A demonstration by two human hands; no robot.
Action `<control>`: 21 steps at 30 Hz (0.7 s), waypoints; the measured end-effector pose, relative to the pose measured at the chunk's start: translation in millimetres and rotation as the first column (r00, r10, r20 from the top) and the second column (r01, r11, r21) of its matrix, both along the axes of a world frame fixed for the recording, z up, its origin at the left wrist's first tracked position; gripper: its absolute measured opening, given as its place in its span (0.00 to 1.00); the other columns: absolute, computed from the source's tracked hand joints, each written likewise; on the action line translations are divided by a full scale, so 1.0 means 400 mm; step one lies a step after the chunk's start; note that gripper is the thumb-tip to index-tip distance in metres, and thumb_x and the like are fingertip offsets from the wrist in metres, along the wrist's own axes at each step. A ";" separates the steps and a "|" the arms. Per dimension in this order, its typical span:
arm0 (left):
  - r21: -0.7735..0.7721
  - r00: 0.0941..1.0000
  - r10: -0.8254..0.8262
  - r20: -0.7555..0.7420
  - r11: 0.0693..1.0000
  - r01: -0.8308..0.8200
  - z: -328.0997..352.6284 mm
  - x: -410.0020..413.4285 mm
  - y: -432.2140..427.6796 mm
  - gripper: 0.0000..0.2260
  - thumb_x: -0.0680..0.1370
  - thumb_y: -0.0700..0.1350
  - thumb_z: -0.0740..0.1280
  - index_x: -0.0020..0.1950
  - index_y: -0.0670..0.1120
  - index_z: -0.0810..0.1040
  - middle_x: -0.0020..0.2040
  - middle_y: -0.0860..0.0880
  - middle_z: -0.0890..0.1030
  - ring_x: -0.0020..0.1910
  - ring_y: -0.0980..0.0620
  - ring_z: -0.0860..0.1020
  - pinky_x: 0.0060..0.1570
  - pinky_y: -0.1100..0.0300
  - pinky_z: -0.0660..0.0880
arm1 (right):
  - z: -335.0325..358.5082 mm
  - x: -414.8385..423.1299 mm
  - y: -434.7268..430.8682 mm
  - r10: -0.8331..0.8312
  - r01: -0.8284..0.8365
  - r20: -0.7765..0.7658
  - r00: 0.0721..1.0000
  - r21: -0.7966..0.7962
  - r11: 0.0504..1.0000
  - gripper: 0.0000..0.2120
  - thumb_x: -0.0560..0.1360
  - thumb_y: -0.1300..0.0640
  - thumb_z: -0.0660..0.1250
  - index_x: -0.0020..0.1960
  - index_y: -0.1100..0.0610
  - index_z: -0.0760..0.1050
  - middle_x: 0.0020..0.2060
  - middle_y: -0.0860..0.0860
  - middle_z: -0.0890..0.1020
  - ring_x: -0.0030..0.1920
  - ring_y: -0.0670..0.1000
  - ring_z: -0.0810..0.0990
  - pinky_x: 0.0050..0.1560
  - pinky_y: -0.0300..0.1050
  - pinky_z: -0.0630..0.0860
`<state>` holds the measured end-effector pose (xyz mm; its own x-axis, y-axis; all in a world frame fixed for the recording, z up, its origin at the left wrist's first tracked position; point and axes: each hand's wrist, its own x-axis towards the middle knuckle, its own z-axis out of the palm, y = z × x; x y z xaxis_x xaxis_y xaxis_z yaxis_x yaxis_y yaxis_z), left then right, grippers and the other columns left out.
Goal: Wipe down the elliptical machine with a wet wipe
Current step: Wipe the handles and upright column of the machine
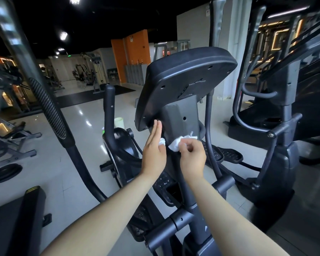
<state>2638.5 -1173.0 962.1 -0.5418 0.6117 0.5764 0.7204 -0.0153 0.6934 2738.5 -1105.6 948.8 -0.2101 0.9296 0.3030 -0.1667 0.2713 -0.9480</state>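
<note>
Just below the console (183, 80), the right hand (192, 157) pinches the wet wipe (175, 145), which touches the straight-fingered left hand (153, 150).

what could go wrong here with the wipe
1. The wipe is bunched in the right hand, so it may clean only a narrow strip of the post.
2. If it goes higher, moisture could seep into the slots and holes on the back of the console.
3. The left hand, fingers straight, sits by the console's lower edge and might catch there.
</note>
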 end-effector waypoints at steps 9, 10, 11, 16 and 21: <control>-0.046 1.000 -0.009 -0.026 0.999 0.007 -0.003 0.005 -0.005 0.39 0.78 0.28 0.55 0.84 0.55 0.51 0.82 0.63 0.49 0.79 0.69 0.48 0.74 0.73 0.49 | 0.086 -0.014 0.017 0.008 -0.008 -0.028 1.000 -0.009 1.000 0.07 0.77 0.61 0.66 0.45 0.52 0.82 0.42 0.48 0.81 0.42 0.44 0.79 0.45 0.30 0.73; -0.046 1.000 -0.009 -0.015 0.999 0.008 -0.003 0.009 -0.004 0.39 0.78 0.28 0.55 0.84 0.55 0.51 0.82 0.64 0.49 0.78 0.69 0.48 0.74 0.73 0.49 | 0.088 -0.017 0.016 0.008 -0.008 -0.030 1.000 0.005 1.000 0.07 0.78 0.60 0.66 0.45 0.52 0.82 0.43 0.49 0.81 0.43 0.45 0.79 0.45 0.31 0.73; -0.048 1.000 -0.009 -0.006 0.999 0.009 -0.003 0.013 -0.004 0.39 0.78 0.28 0.55 0.84 0.56 0.51 0.82 0.65 0.49 0.79 0.69 0.48 0.74 0.72 0.49 | 0.081 -0.018 0.015 0.001 0.000 -0.022 1.000 0.012 1.000 0.07 0.78 0.59 0.66 0.45 0.51 0.81 0.44 0.50 0.81 0.44 0.47 0.79 0.45 0.32 0.72; -0.039 1.000 0.002 -0.022 0.999 -0.003 0.005 0.009 -0.010 0.37 0.78 0.29 0.55 0.84 0.55 0.54 0.82 0.64 0.51 0.78 0.70 0.49 0.77 0.68 0.51 | 0.046 0.001 -0.008 -0.058 0.059 -0.021 0.998 0.050 0.997 0.09 0.80 0.60 0.63 0.45 0.50 0.79 0.50 0.47 0.80 0.55 0.44 0.77 0.55 0.35 0.72; 0.072 0.992 -0.015 -0.128 0.997 0.025 0.034 0.011 -0.013 0.37 0.75 0.25 0.58 0.80 0.52 0.64 0.74 0.64 0.61 0.73 0.60 0.66 0.71 0.57 0.69 | 0.133 -0.049 0.010 0.024 -0.016 -0.018 1.000 0.373 0.928 0.09 0.83 0.60 0.64 0.58 0.56 0.83 0.49 0.45 0.76 0.54 0.44 0.75 0.53 0.34 0.70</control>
